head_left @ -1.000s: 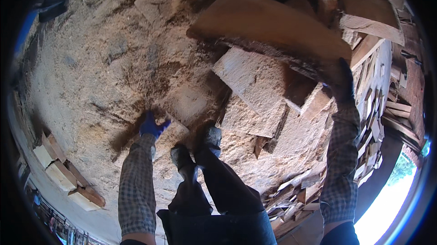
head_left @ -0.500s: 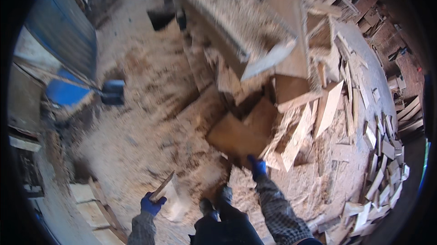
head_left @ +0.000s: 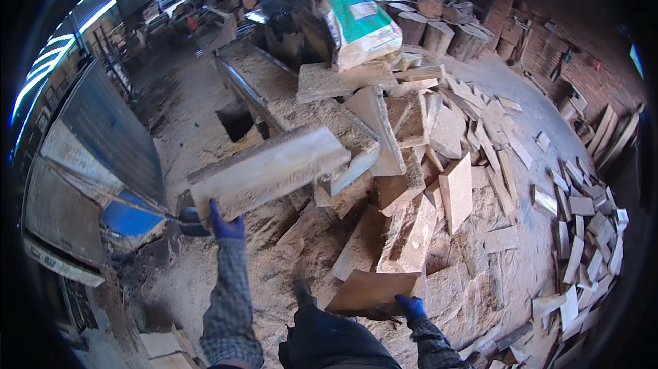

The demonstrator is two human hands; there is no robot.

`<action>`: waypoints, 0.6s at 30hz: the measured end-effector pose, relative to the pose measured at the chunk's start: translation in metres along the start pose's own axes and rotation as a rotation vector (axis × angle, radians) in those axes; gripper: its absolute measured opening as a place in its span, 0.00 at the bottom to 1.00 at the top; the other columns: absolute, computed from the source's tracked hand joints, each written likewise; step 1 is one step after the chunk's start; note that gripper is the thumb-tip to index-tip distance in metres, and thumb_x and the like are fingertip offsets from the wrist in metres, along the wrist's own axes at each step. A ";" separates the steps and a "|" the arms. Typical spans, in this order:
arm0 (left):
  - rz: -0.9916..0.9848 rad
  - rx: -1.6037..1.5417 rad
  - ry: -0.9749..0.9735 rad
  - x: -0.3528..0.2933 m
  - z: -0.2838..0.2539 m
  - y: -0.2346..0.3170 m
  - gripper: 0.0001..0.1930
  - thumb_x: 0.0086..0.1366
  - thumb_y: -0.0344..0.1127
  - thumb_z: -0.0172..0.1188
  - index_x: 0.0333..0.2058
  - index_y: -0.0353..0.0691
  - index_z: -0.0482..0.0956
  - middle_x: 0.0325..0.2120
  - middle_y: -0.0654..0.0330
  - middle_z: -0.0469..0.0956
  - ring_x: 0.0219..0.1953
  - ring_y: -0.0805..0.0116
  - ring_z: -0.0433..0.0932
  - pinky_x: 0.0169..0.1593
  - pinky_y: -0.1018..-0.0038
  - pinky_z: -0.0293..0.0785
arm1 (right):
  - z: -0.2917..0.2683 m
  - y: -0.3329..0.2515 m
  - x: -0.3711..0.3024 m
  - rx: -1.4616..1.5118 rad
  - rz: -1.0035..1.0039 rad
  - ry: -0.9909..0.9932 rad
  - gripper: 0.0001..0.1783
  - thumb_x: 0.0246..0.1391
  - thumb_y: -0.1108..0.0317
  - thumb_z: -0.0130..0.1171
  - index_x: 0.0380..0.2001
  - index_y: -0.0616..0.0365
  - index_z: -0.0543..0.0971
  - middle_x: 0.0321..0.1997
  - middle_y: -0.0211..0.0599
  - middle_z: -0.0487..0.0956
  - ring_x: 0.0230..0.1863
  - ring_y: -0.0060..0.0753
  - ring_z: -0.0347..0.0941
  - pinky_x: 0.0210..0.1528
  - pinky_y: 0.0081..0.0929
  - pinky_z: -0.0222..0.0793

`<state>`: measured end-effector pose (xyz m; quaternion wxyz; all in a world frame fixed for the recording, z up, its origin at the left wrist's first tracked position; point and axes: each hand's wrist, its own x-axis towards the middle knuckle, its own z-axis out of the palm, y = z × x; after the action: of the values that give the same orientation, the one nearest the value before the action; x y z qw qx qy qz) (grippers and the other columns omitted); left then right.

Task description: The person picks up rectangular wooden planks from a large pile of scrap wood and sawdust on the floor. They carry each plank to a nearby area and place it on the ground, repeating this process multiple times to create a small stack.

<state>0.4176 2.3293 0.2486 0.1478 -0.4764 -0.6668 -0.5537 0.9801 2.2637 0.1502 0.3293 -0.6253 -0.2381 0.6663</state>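
Observation:
My left hand (head_left: 227,225), in a blue glove, is raised and closed on the near left end of a long pale wooden board (head_left: 271,167). The board slants up to the right, its far end in front of the sawdust-covered machine bed (head_left: 329,122). Low down by my legs, my right hand (head_left: 411,306), also blue-gloved, grips the right edge of a flat brown wooden board (head_left: 373,291). That board is apart from the long one. The fingers beneath both boards are partly hidden.
Heaped wood offcuts (head_left: 411,232) lie ahead and to the right. More pieces are piled at far right (head_left: 582,239). A green and white sack (head_left: 363,23) rests on the machine. Metal panels (head_left: 110,143) and a shovel (head_left: 192,220) stand at left. Log sections (head_left: 439,37) stand behind.
My left hand has risen and swung forward with its board, whose broad face now shows. My right hand has drawn the brown board off the heap toward my legs. The view has tilted up.

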 end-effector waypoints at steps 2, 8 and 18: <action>-0.314 -0.521 0.004 0.014 0.071 -0.012 0.33 0.51 0.30 0.59 0.56 0.38 0.56 0.49 0.48 0.64 0.51 0.56 0.65 0.53 0.64 0.63 | -0.005 -0.028 -0.021 -0.053 -0.047 0.043 0.16 0.39 0.66 0.64 0.28 0.68 0.77 0.27 0.38 0.78 0.26 0.29 0.74 0.31 0.24 0.70; -1.726 -1.292 0.066 0.000 0.210 0.015 0.29 0.50 0.54 0.60 0.49 0.50 0.66 0.45 0.59 0.69 0.47 0.59 0.68 0.50 0.58 0.64 | -0.032 -0.097 -0.051 -0.319 -0.408 0.281 0.09 0.40 0.69 0.62 0.24 0.66 0.79 0.23 0.35 0.78 0.23 0.26 0.74 0.26 0.22 0.69; -1.723 -1.279 -0.491 0.001 0.173 -0.107 0.38 0.51 0.64 0.52 0.57 0.53 0.54 0.55 0.61 0.60 0.59 0.54 0.55 0.58 0.55 0.51 | 0.142 -0.251 -0.088 0.529 -0.473 0.106 0.19 0.47 0.66 0.54 0.42 0.65 0.70 0.43 0.43 0.73 0.44 0.36 0.70 0.48 0.31 0.67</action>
<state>0.3890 2.4893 0.1264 -0.6990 0.0629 -0.3769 -0.6045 0.8748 2.3804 0.4081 0.6370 -0.4796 -0.1780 0.5766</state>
